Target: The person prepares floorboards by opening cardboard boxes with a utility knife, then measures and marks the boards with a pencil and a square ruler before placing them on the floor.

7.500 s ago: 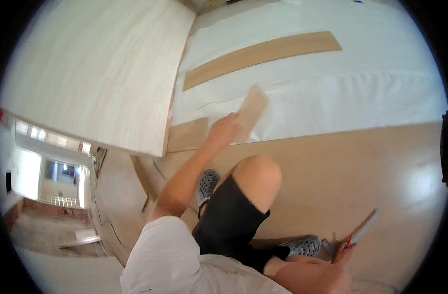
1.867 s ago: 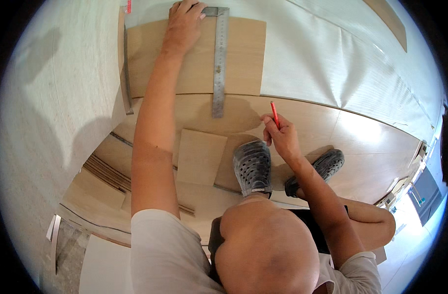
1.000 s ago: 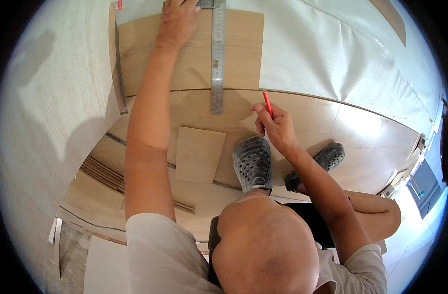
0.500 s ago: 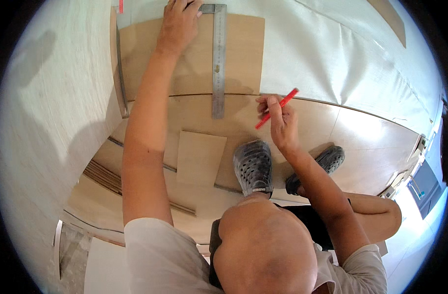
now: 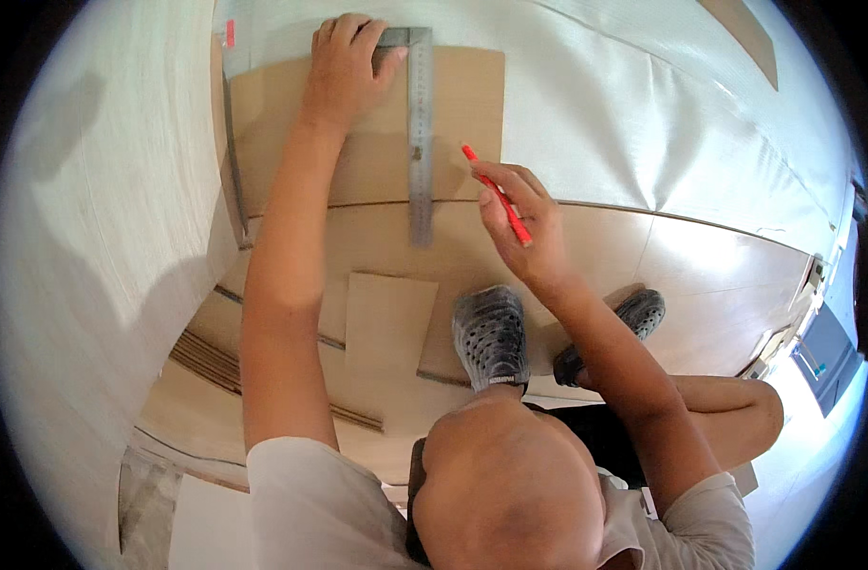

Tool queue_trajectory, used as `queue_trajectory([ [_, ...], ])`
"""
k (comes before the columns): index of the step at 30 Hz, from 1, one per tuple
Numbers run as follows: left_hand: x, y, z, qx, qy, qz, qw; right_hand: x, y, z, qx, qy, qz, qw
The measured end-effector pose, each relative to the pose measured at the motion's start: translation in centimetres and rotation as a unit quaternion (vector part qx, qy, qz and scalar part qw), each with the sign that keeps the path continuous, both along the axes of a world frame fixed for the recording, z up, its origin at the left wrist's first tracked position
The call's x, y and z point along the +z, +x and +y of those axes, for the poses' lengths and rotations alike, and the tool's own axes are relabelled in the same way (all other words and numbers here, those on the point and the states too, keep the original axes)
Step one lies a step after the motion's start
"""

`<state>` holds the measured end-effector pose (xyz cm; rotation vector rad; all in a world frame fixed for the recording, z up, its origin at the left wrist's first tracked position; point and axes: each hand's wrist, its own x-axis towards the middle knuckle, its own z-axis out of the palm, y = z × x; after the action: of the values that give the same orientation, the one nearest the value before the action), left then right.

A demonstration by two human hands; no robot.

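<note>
My left hand [image 5: 341, 84] is at the far side, its fingers and thumb closed about the short arm of a metal try square [image 5: 421, 133]. The square's long marked blade lies across a brown board [image 5: 467, 95], pointing back toward me past the board's near edge. Right of the blade, my right hand [image 5: 529, 228] holds a red pencil [image 5: 500, 195] between thumb and fingers. One end of the pencil points up and left over the board, apart from the blade.
A pale panel wall [image 5: 102, 237] rises on the left. A smaller rectangular board [image 5: 386, 323] lies near my shoe [image 5: 491, 328]. Several stacked thin strips [image 5: 206, 361] lie at the lower left. White creased sheeting [image 5: 605, 114] spreads across the far right. A dark object [image 5: 828, 356] stands at the right edge.
My right hand has moved up and left, and the pencil has turned from leaning right to pointing up-left. The square, board and left hand sit slightly lower in view.
</note>
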<state>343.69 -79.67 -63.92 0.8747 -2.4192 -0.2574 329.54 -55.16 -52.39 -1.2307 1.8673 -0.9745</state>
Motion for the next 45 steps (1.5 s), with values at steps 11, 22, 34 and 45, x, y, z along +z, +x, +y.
queue_trajectory([
  [11, 2.0, -0.5, 0.3, -0.008, 0.017, -0.013, 1.0, -3.8, -0.4, -9.4, -0.014, -0.08, 0.132, 0.988],
  [22, 2.1, -0.1, 0.2, -0.001, 0.018, -0.021, 1.0, -0.8, 1.6, -5.2, 0.094, 0.019, 0.177, 0.98],
  [34, 1.2, -0.4, 0.2, 0.0, -0.015, -0.042, 0.999, 0.6, 2.8, 0.1, 0.144, 0.089, 0.148, 0.974],
  [45, 1.3, -0.6, 0.3, 0.004, -0.003, -0.028, 1.0, -0.1, -1.6, -3.7, 0.073, -0.068, 0.191, 0.977],
])
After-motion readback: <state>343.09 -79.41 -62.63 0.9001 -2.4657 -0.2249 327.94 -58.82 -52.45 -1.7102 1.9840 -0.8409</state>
